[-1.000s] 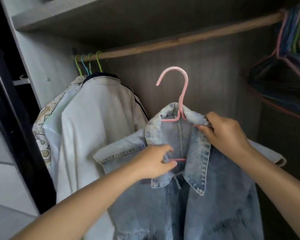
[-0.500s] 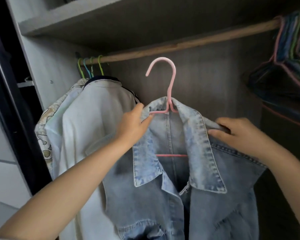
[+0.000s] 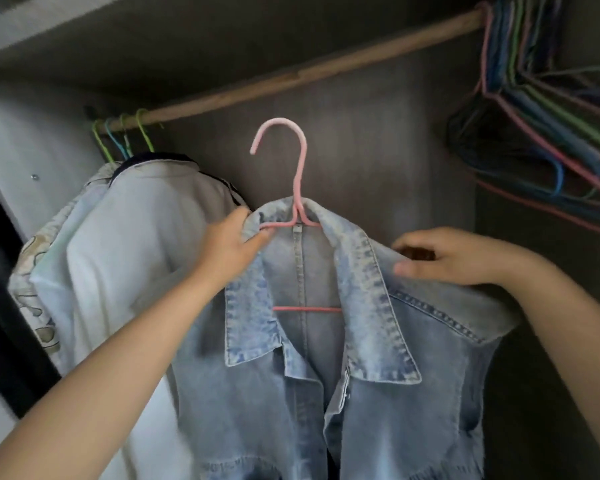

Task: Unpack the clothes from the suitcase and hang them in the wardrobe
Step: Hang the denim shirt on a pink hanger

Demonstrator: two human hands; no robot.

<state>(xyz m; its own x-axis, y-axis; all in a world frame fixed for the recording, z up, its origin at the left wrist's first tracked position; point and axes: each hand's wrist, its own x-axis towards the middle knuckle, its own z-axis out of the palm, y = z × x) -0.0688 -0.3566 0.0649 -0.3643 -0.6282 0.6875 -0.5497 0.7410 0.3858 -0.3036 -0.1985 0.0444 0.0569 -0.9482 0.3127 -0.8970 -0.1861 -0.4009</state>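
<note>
One denim jacket (image 3: 343, 341) sits on one pink hanger (image 3: 297, 188). One wooden rail (image 3: 291, 77) carries four hooks (image 3: 125, 140) at its left end and a bunch of empty hangers (image 3: 548, 140), too tangled to count. Two hands (image 3: 227, 251) show.

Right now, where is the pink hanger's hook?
In the head view, centre: the pink hanger sits inside the denim jacket collar, its hook below the wooden rail, not on it, right of the white shirt.
</note>
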